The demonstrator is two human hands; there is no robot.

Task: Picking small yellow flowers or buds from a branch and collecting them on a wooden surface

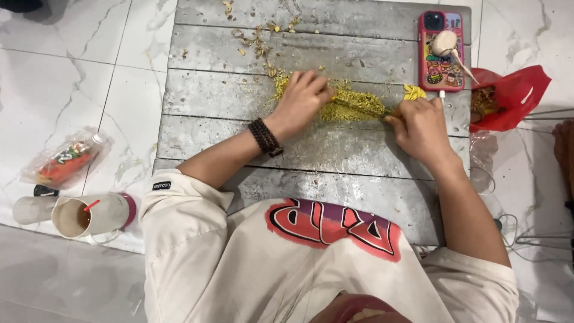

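Yellow-green chopped shreds [350, 104] lay heaped mid-bench toward the far right corner. Our left hand [301, 98] pressed curled atop them; our right hand [420, 127] gripped a knife [365, 107]. Fingertips were best tucked back, strokes short.

On the wooden board [239, 140] a chopped pile [350, 107] lies centred, a phone [440, 54] at its far right corner.
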